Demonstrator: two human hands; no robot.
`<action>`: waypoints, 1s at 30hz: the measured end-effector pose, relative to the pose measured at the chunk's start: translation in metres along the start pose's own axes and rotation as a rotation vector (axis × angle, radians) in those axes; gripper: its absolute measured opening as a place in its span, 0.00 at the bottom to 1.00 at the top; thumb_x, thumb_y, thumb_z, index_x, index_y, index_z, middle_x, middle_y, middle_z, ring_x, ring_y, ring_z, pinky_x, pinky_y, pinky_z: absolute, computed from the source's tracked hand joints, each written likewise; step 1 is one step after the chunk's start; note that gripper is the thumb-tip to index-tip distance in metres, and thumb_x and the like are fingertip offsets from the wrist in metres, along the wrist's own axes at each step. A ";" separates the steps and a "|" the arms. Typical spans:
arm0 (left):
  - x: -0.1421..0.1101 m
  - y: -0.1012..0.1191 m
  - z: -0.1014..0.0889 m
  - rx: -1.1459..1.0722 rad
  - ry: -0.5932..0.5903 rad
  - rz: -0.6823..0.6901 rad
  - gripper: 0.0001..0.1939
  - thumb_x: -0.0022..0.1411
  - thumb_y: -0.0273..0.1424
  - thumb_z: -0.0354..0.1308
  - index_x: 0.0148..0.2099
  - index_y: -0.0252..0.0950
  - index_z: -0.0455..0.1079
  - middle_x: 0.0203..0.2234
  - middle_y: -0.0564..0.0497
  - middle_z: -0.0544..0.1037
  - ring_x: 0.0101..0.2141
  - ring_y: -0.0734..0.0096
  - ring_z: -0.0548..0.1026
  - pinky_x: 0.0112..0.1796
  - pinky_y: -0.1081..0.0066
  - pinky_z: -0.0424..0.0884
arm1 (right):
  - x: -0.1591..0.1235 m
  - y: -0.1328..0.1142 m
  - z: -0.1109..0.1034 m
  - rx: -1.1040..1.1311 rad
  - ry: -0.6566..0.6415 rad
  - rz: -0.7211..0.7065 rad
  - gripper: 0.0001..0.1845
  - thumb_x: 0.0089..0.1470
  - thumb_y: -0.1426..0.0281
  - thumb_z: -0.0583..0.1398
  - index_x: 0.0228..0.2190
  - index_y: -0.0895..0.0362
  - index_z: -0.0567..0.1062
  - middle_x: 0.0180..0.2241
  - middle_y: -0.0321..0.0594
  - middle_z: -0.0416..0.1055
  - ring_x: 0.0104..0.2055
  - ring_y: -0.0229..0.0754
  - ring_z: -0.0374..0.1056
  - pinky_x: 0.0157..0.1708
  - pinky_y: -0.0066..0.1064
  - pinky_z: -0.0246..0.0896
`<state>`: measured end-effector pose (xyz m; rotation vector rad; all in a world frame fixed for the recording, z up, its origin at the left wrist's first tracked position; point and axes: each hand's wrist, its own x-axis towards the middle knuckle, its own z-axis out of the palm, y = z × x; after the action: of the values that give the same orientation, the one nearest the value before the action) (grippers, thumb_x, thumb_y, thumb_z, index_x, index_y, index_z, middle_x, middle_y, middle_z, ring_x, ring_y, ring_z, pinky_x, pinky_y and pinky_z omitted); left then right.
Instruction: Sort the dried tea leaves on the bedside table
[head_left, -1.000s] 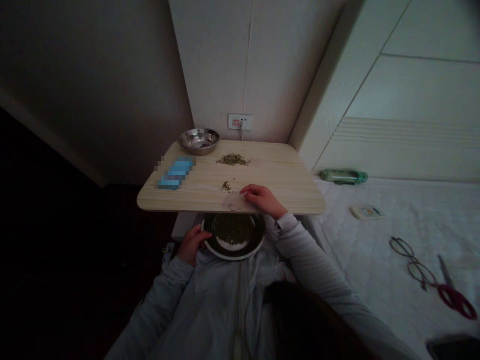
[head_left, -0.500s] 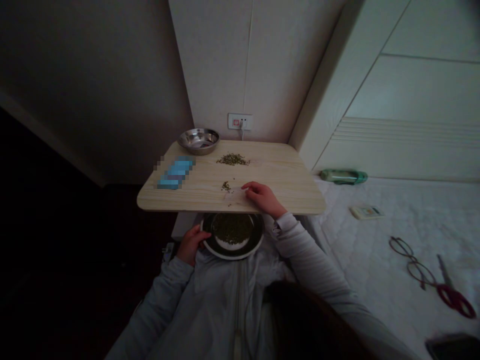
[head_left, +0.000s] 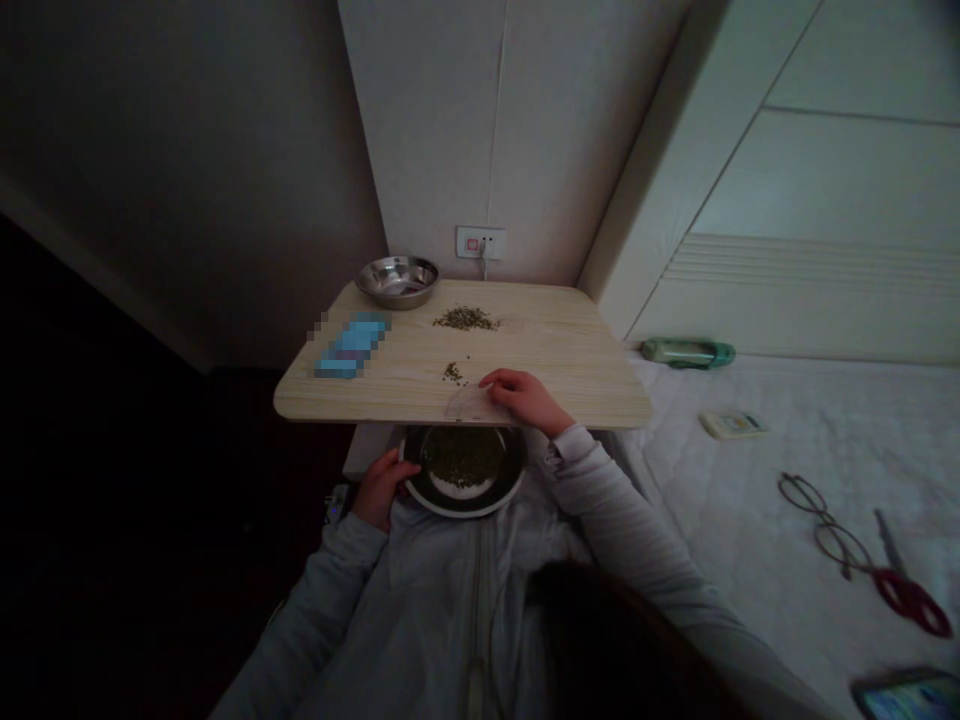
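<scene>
My left hand (head_left: 381, 487) grips the left rim of a dark round plate (head_left: 420, 491) full of small green beans, held just below the near edge of a light wooden table (head_left: 570, 360). My right hand (head_left: 525, 398) lies on the table near that edge, fingers curled on a thin clear piece of plastic (head_left: 466, 404). A small cluster of green beans (head_left: 452, 373) lies just left of my fingertips. A larger pile of beans (head_left: 466, 319) sits farther back.
A steel bowl (head_left: 397, 281) stands at the table's far left corner, a blurred blue item (head_left: 349, 344) on its left side. On the white bed to the right lie a green bottle (head_left: 687, 352), a small card (head_left: 734, 424), glasses (head_left: 821, 522), red scissors (head_left: 911, 595) and a phone (head_left: 907, 695).
My right hand drew back toward the table's near edge with the clear plastic piece. The plate under the edge stayed about where it was. A lit phone screen came into view at bottom right.
</scene>
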<state>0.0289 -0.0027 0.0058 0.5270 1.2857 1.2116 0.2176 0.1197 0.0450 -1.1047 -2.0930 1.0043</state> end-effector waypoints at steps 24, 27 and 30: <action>0.000 -0.001 -0.001 -0.005 0.010 0.013 0.08 0.35 0.26 0.54 0.24 0.33 0.63 0.09 0.60 0.62 0.11 0.82 0.59 0.14 0.79 0.52 | 0.004 0.005 0.000 -0.120 0.445 0.097 0.15 0.40 0.69 0.46 0.30 0.59 0.67 0.18 0.34 0.60 0.21 0.32 0.54 0.24 0.24 0.48; 0.000 0.001 0.000 -0.014 0.003 0.003 0.10 0.34 0.25 0.55 0.26 0.33 0.63 0.10 0.59 0.64 0.13 0.80 0.62 0.15 0.78 0.54 | 0.003 0.005 0.000 -0.109 0.421 0.091 0.14 0.39 0.70 0.47 0.28 0.58 0.68 0.18 0.33 0.60 0.22 0.32 0.55 0.23 0.24 0.48; 0.000 0.000 -0.001 0.021 0.022 -0.001 0.10 0.34 0.26 0.55 0.26 0.33 0.63 0.10 0.59 0.64 0.11 0.82 0.60 0.13 0.79 0.52 | 0.003 0.005 0.000 -0.084 0.404 0.083 0.14 0.39 0.69 0.47 0.28 0.58 0.68 0.19 0.33 0.61 0.22 0.32 0.55 0.24 0.24 0.48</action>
<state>0.0283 -0.0025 0.0054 0.5292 1.3186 1.2074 0.2184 0.1242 0.0418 -1.3213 -1.7871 0.6653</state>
